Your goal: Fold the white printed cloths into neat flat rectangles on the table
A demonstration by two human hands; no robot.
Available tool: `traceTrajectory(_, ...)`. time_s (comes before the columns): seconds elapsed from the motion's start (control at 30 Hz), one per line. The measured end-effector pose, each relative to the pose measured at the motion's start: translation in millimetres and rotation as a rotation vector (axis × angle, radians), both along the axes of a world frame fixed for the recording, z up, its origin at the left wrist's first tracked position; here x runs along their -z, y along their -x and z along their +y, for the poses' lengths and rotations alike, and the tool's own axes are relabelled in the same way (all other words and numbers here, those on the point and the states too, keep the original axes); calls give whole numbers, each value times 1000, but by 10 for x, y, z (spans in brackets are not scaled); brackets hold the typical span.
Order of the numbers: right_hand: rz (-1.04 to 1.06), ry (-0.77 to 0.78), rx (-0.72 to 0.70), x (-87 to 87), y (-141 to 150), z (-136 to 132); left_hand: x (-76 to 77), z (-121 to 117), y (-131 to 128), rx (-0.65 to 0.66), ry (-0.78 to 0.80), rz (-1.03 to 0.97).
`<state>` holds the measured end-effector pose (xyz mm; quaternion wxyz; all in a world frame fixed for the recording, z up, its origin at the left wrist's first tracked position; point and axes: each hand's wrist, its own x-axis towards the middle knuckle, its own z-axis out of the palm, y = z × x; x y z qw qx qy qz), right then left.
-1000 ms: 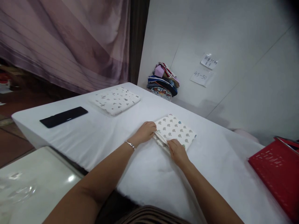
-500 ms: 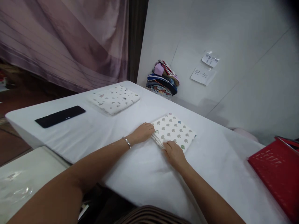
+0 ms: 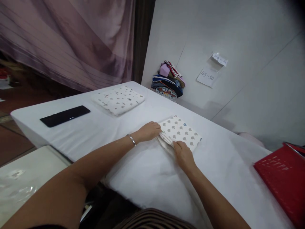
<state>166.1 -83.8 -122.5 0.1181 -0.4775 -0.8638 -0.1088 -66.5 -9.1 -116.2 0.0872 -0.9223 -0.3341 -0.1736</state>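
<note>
A folded white cloth printed with grey mushroom-like shapes lies on the white-covered table. At its near left corner my left hand, a silver bracelet on the wrist, has its fingers closed on the edge. My right hand pinches the near right part of the same edge. Between the two hands the folded layers are lifted and gape a little. Another folded white cloth, with small grey motifs, rests farther back, apart from both hands.
A black flat phone-like slab lies on the table's left. At the right edge stands a red box or bag. A pile of folded fabrics sits beyond the table against the wall, near a paper sign. A purple curtain hangs at back left.
Both hands have pulled the near edge of the mushroom-print cloth up and away from the table, so its layers part more. The whole view has shifted slightly.
</note>
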Motion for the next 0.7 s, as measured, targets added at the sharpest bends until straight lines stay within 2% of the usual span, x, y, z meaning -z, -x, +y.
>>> traceTrajectory(0.1,-11,-35,24,47,-50,54,61,28,-16,-25,-45,-1)
traceTrajectory(0.27,-113,9,-62,221,-13,43,279,7,10,15,-42,-35)
traceTrajectory(0.5,-123,-48,-34,145,32,61,206,22,25,-45,-109,-13)
traceTrajectory(0.7,-178,-26,-50,263,77,18,362,-16,59,-26,-91,13)
